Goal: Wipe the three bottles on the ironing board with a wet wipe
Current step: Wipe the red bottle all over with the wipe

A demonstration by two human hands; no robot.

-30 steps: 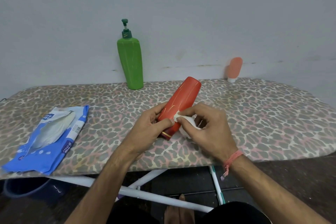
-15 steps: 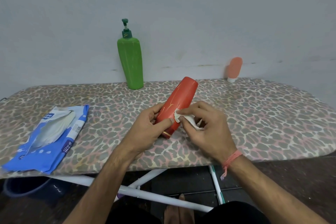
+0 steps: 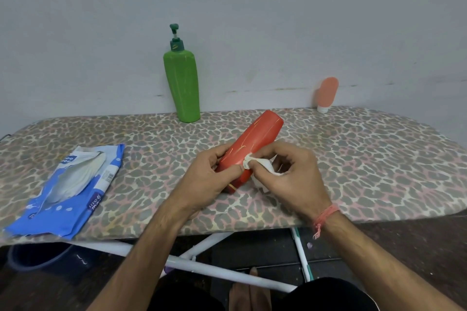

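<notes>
Left hand (image 3: 209, 179) grips red bottle (image 3: 252, 144), tilted over ironing board (image 3: 353, 159) centre. Right hand (image 3: 295, 177) pinches wet wipe (image 3: 255, 161) against bottle's side. Green pump bottle (image 3: 182, 83) upright behind red bottle, left; pink tube (image 3: 326, 93) behind, right; wipes pack (image 3: 68, 184) far left.

We have one view only, worn on the head, looking forward and down across the ironing board (image 3: 353, 159) toward the wall (image 3: 252, 7), close in.
</notes>
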